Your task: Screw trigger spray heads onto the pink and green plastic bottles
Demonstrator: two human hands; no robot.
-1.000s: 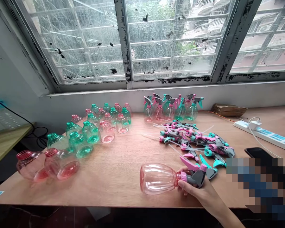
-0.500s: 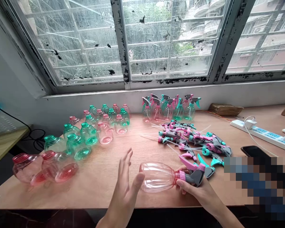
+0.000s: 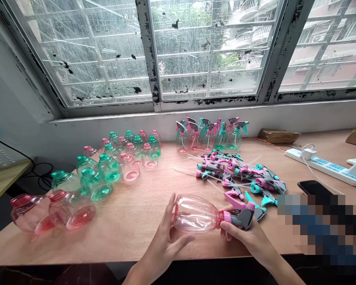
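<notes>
A pink transparent spray bottle (image 3: 197, 215) lies on its side near the table's front edge, fitted with a pink and grey trigger head (image 3: 240, 213). My left hand (image 3: 166, 241) cups the bottle's base, thumb under it and fingers around its end. My right hand (image 3: 246, 237) grips the bottle's neck and the trigger head.
Several loose pink and teal trigger heads (image 3: 240, 176) lie in a pile behind the bottle. Finished spray bottles (image 3: 210, 134) stand by the wall. Empty green and pink bottles (image 3: 106, 168) fill the left side. A power strip (image 3: 326, 168) and a phone (image 3: 313, 187) lie at the right.
My left hand came into view from below and closed on the bottle's base. The bottle's base has lifted slightly. My right hand stays on the neck.
</notes>
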